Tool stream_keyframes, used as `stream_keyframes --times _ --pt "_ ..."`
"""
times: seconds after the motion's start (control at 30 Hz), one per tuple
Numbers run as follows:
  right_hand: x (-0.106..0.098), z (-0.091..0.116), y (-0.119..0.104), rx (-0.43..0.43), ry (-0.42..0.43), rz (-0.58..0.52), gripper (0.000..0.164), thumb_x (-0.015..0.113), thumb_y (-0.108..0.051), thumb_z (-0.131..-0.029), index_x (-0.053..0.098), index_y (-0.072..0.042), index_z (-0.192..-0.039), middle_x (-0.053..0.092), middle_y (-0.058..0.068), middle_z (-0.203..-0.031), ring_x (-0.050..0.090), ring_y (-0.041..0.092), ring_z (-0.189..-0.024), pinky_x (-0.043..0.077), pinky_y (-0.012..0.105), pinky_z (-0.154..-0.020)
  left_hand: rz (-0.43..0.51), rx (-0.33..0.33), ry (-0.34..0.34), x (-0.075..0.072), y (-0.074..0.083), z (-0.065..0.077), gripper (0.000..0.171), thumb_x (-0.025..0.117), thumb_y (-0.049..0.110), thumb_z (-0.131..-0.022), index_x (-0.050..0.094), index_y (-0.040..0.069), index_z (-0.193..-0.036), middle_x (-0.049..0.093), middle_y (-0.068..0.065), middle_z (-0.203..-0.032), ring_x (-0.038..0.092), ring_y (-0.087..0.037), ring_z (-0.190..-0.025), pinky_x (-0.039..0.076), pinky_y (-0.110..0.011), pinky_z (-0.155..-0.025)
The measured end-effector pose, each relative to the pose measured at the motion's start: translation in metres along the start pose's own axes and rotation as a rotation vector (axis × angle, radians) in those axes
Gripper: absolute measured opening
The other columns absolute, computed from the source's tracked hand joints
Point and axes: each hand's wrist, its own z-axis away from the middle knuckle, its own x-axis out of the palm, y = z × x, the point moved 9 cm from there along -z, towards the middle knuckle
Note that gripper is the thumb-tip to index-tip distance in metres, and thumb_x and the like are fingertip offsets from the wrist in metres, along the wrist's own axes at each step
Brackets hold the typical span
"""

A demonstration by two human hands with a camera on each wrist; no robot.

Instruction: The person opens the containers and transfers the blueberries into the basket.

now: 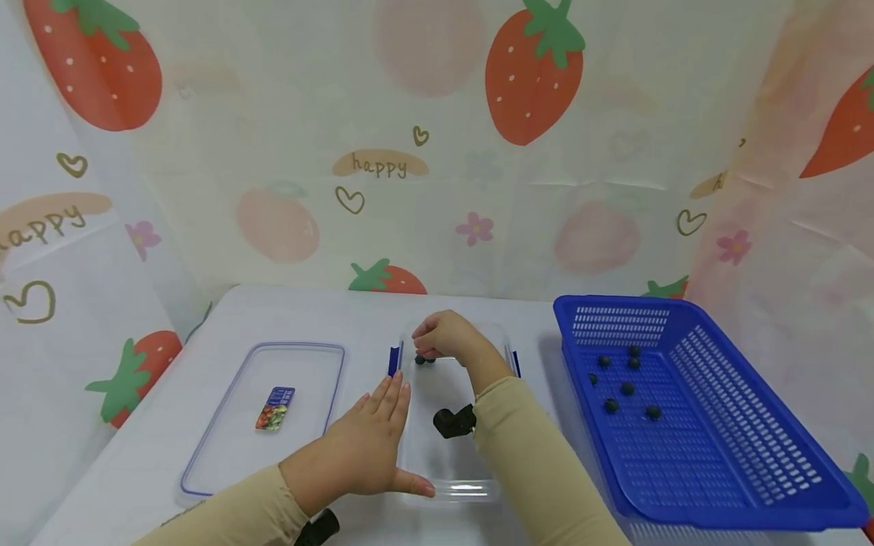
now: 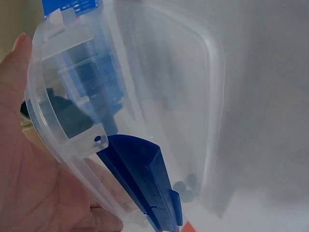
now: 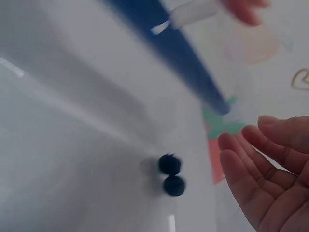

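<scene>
A clear plastic box (image 1: 464,491) with blue side clips (image 2: 140,169) stands in the middle of the table. My left hand (image 1: 369,440) lies along its left side, fingers straight and thumb spread toward the near rim. Two small dark round berries, like blueberries (image 3: 170,165), sit touching each other in the far left corner of the box. Just above them is my right hand (image 1: 451,337); in the right wrist view its fingers are loosely bent, with a gap to the thumb and nothing between them.
On the right a blue basket (image 1: 724,485) holds several more dark berries (image 1: 627,388). To the left lies a clear lid (image 1: 300,345) with a blue-edged rim, and a small printed packet (image 1: 275,408) shows within its outline. A patterned cloth (image 1: 403,227) hangs behind the table.
</scene>
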Motion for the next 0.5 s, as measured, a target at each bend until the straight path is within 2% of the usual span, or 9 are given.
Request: stream_keyframes --times 0.13,0.17,0.27,0.5 --pt "0.003 -0.011 0.019 0.030 0.007 0.028 0.018 0.062 0.000 -0.082 0.065 0.004 -0.100 0.067 0.012 -0.088 0.063 0.019 -0.077 0.053 0.029 -0.074 -0.009 0.005 0.003 0.000 0.001 -0.001 0.129 0.031 0.091 -0.059 0.015 -0.003 -0.144 0.009 -0.023 -0.150 0.007 -0.035 -0.138 0.023 -0.049 -0.106" --pt "0.004 -0.014 0.022 0.012 0.000 0.032 0.017 0.063 0.001 -0.080 0.066 0.003 -0.097 0.066 0.011 -0.085 0.063 0.018 -0.073 0.053 0.028 -0.069 -0.012 0.005 0.003 0.000 0.001 -0.001 0.129 0.031 0.091 -0.059 0.015 -0.004 -0.144 0.009 -0.023 -0.150 0.007 -0.035 -0.138 0.023 -0.049 -0.106" --pt "0.004 -0.018 0.028 0.018 0.003 0.058 0.017 0.065 0.003 -0.079 0.066 0.002 -0.095 0.065 0.009 -0.084 0.060 0.017 -0.071 0.052 0.027 -0.068 -0.014 0.005 0.002 -0.001 0.001 0.000 0.128 0.031 0.091 -0.059 0.015 -0.004 -0.144 0.008 -0.023 -0.150 0.007 -0.035 -0.138 0.023 -0.049 -0.106" --pt "0.008 -0.014 0.030 0.052 0.010 0.136 0.026 0.063 0.002 -0.081 0.065 0.001 -0.106 0.064 0.009 -0.091 0.058 0.015 -0.077 0.052 0.027 -0.073 -0.010 0.008 0.004 -0.001 0.000 0.000 0.128 0.031 0.091 -0.059 0.015 -0.004 -0.144 0.008 -0.023 -0.150 0.007 -0.035 -0.138 0.024 -0.049 -0.106"
